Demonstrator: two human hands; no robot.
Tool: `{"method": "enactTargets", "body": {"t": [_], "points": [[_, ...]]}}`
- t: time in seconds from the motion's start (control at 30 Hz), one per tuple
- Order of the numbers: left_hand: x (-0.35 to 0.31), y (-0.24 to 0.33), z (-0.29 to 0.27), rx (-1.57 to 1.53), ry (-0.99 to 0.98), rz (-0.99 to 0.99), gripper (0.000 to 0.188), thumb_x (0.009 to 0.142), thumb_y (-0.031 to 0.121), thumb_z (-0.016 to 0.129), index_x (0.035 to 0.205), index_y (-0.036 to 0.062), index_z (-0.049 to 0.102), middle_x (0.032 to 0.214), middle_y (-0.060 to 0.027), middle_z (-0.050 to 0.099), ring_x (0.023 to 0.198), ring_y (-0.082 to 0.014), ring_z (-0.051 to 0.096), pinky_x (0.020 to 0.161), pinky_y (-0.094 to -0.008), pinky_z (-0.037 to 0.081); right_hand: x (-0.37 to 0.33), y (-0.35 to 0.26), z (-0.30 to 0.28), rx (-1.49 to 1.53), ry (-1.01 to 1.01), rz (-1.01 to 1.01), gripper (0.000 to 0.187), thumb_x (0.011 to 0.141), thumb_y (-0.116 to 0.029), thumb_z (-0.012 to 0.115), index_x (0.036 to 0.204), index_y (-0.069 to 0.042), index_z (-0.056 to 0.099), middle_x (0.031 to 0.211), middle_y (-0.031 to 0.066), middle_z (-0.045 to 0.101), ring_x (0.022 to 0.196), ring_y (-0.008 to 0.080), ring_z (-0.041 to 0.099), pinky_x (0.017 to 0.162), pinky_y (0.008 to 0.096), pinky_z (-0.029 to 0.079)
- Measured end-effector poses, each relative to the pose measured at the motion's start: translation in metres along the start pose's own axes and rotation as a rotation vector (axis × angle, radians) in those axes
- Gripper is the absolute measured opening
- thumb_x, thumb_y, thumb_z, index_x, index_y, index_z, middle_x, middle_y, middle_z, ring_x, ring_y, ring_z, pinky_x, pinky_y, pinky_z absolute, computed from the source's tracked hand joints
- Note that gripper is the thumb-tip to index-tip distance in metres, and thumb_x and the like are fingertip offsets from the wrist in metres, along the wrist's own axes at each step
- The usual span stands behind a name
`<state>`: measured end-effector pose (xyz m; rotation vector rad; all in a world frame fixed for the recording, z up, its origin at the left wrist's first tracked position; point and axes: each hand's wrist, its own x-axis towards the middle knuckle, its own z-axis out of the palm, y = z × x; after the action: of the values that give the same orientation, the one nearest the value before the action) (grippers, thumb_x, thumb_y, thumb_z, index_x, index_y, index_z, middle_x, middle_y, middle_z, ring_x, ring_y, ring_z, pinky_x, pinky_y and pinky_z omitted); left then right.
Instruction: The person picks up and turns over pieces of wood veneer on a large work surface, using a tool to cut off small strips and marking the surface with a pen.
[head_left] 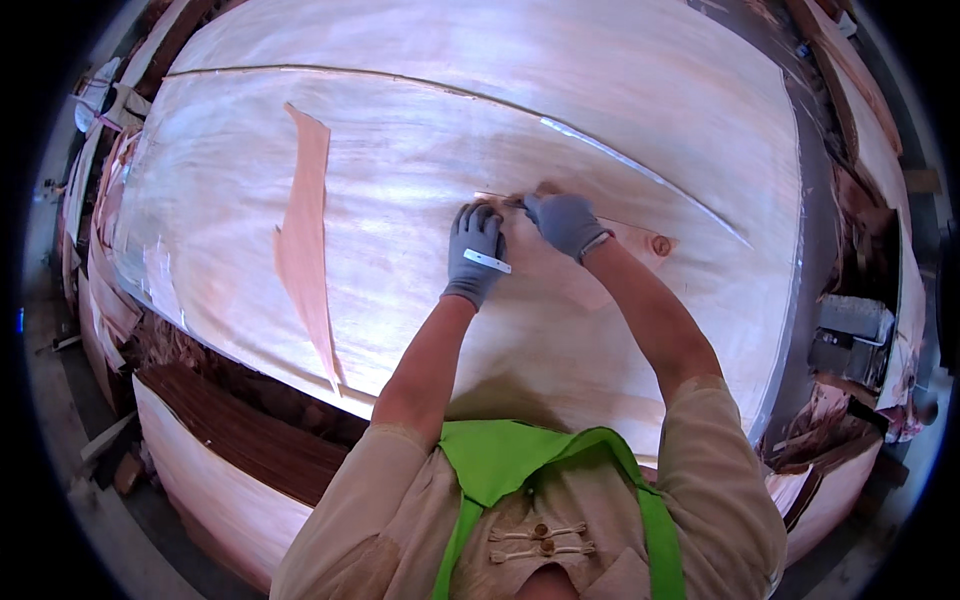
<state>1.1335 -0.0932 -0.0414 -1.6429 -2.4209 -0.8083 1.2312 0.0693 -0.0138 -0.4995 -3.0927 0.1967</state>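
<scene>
A large pale wood veneer sheet [400, 170] lies spread under both hands. My left hand [477, 250], in a grey glove, rests on it with fingers laid forward and slightly apart; a short white strip [487, 261] crosses its back. Just to the right, my right hand [567, 222], also gloved, is closed with its fingertips near the left ones. A small dark end shows at those fingertips, too small to name. Partly beneath the right hand and forearm lies a thin veneer piece [625, 240] with a brown knot; its left part is hidden.
A long thin strip [400, 78] runs across the sheet beyond my hands, its right part whitish. On the left lies a ragged reddish veneer scrap [308, 220]. Stacked veneer [240, 430] stands near left, and a grey block-like object [852, 320] sits at the right.
</scene>
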Motion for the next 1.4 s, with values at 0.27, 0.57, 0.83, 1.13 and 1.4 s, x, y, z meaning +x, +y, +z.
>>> {"method": "enactTargets", "body": {"t": [0.27,0.57,0.83,1.13,1.4], "points": [[-0.001,-0.004,0.003,0.103,-0.027,0.03,0.041,0.078,0.015,0.054,0.12,0.0138,0.057,0.116,-0.0186,0.053,0.114,-0.0387,0.046,0.1,-0.0487,0.036,0.014,0.001,-0.011,0.007,-0.182,0.012,0.02,0.089,-0.019,0.046,0.092,-0.01,0.063,0.088,0.0127,0.068,0.08,0.0311,0.067,0.065,0.0458,0.052],[-0.002,-0.006,0.005,0.095,-0.045,0.046,0.044,0.078,0.016,0.054,0.121,0.0174,0.057,0.115,-0.0178,0.053,0.116,-0.0377,0.046,0.102,-0.049,0.034,-0.084,0.068,-0.021,0.045,-0.262,0.269,0.02,0.088,-0.019,0.048,0.094,-0.004,0.059,0.082,0.0182,0.067,0.076,0.0368,0.065,0.064,0.0486,0.05],[0.001,-0.003,0.001,0.122,-0.008,0.066,0.039,0.081,0.015,0.052,0.12,0.0161,0.058,0.118,-0.016,0.054,0.114,-0.0366,0.047,0.098,-0.0469,0.038,-0.182,0.058,-0.03,0.169,-0.273,0.682,0.024,0.091,-0.026,0.046,0.103,-0.006,0.054,0.083,0.0198,0.066,0.079,0.0384,0.064,0.069,0.0509,0.049],[-0.001,-0.001,-0.004,0.104,-0.052,0.001,0.038,0.079,0.019,0.052,0.117,0.0139,0.059,0.12,-0.0174,0.051,0.12,-0.0349,0.043,0.104,-0.0513,0.03,-0.255,0.018,-0.033,0.131,-0.355,1.005,0.028,0.094,-0.029,0.04,0.105,-0.006,0.05,0.082,0.0237,0.065,0.08,0.0412,0.063,0.069,0.0531,0.047],[-0.005,-0.01,0.004,0.1,-0.065,0.002,0.041,0.082,0.019,0.05,0.12,0.007,0.054,0.128,-0.0175,0.047,0.129,-0.0331,0.035,0.11,-0.0496,0.023,-0.06,-0.061,-0.019,0.237,-0.024,0.349,0.028,0.091,-0.022,0.044,0.109,-0.003,0.053,0.086,0.0206,0.066,0.074,0.0368,0.065,0.064,0.0508,0.05]]}}
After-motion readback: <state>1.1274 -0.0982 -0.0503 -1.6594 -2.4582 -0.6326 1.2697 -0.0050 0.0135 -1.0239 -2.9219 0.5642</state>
